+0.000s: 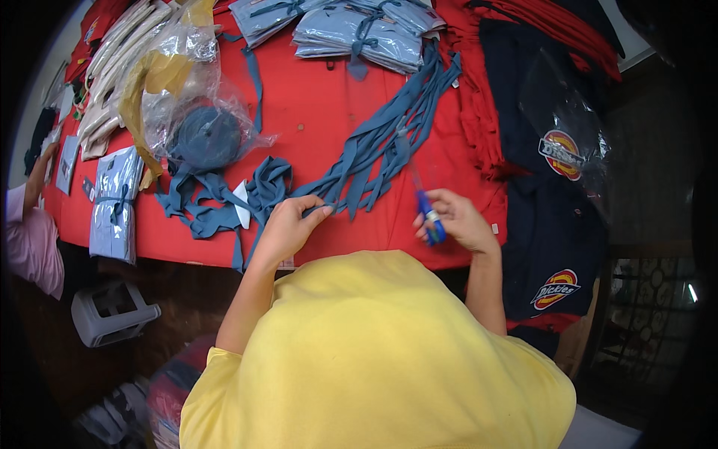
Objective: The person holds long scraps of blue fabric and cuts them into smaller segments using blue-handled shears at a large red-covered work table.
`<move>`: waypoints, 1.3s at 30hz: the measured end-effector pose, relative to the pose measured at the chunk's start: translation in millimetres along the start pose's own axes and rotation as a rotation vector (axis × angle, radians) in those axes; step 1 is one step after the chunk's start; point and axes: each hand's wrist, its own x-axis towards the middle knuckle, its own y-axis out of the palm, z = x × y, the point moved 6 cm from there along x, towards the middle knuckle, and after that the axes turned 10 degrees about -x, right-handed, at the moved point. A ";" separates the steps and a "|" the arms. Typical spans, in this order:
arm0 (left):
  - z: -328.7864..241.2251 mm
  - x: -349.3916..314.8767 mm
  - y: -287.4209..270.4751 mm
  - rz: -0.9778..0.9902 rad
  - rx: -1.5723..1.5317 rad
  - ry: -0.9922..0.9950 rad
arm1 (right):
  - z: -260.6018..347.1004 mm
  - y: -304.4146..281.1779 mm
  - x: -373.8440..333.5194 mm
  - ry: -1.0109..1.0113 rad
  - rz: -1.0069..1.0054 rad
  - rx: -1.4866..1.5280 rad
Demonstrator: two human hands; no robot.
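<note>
My left hand (295, 223), at the near edge of the red-covered table, pinches a blue-grey fabric strip between thumb and fingers. From there a bundle of long blue-grey strips (389, 142) fans away to the far right. Loose, tangled lengths of the same strip (213, 213) lie left of this hand, with a small white piece (241, 204) among them. To the right, my right hand (462, 222) is closed round the blue handles of a pair of scissors (431, 217). The blades point away from me and are blurred, so whether they are parted is unclear.
A roll of blue-grey strip (208, 136) sits in clear plastic on the red table cover (314, 135). Bagged folded shirts (116, 206) and tied shirt bundles (366, 37) lie around it. Dark navy cloth (550, 217) hangs at right. Another person's arm (34, 179) reaches in at far left; a stool (112, 313) stands below.
</note>
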 end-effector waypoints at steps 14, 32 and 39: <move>-3.6 1.9 19.5 -0.009 0.469 0.088 | -10.4 59.9 24.6 0.036 0.454 0.160; 15.0 22.0 11.5 -0.046 -0.637 0.037 | -16.4 71.0 23.3 0.015 0.464 0.144; 15.0 19.4 3.6 -0.061 -0.683 0.011 | -20.0 67.9 26.1 0.031 0.499 0.210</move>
